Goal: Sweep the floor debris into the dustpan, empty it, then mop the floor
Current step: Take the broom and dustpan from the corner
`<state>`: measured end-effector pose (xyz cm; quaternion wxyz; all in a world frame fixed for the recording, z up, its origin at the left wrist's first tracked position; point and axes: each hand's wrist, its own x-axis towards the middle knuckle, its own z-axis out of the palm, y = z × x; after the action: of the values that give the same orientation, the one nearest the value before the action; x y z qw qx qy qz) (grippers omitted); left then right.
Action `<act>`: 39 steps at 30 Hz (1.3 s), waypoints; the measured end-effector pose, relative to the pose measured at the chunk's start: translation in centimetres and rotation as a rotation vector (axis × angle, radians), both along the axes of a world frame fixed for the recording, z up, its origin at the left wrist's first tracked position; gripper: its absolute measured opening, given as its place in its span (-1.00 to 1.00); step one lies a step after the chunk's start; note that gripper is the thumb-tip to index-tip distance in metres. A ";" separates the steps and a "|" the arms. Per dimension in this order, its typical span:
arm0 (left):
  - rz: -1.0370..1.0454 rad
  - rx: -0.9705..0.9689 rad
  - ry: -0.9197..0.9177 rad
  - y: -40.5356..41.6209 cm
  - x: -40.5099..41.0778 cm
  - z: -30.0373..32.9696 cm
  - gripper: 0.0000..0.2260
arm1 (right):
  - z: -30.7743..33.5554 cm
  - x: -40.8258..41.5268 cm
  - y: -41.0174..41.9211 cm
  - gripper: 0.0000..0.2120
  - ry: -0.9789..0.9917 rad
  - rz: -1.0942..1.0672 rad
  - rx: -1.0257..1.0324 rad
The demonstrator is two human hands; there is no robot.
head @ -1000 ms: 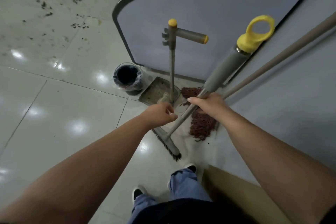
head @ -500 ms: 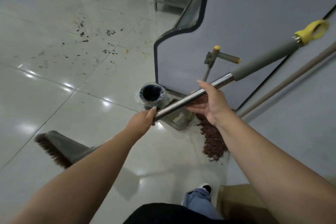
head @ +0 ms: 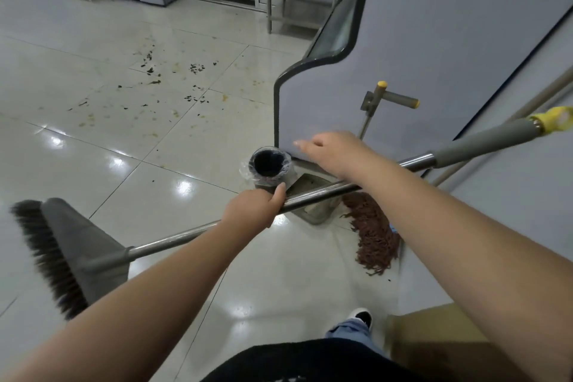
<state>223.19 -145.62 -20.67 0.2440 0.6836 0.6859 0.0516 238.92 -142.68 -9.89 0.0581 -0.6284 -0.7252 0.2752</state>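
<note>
Steel broom point(head: 192, 234) pole gripped by left hand point(head: 252, 208), right hand point(head: 333, 152) fingers loosely spread above it

Cool, even overhead light fills the room, throwing bright glare spots on the glossy floor tiles point(head: 186, 189) near the middle and left. Shadows are soft. The right hand point(head: 333, 153) and the broom's yellow handle end point(head: 555, 116) smear with motion blur. Straight lines bow toward the edges.
</note>
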 end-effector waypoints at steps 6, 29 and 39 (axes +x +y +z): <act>-0.162 -0.122 -0.153 -0.4 4.4 -1.4 -0.40 | -1.7 4.4 0.3 -0.14 -0.208 -0.061 -0.774; 0.011 -0.376 -0.593 17.5 23.8 -3.0 -0.60 | -5.1 28.4 12.3 -0.50 -0.524 -0.211 -0.847; 0.326 -0.534 -0.785 26.3 29.4 -3.1 -0.59 | -5.5 34.8 17.9 -0.59 -0.656 -0.165 -0.809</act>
<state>252.62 -119.30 -23.72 0.6389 0.4103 0.6294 0.1651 273.71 -124.80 -15.36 -0.3975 -0.7089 -0.4893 0.3165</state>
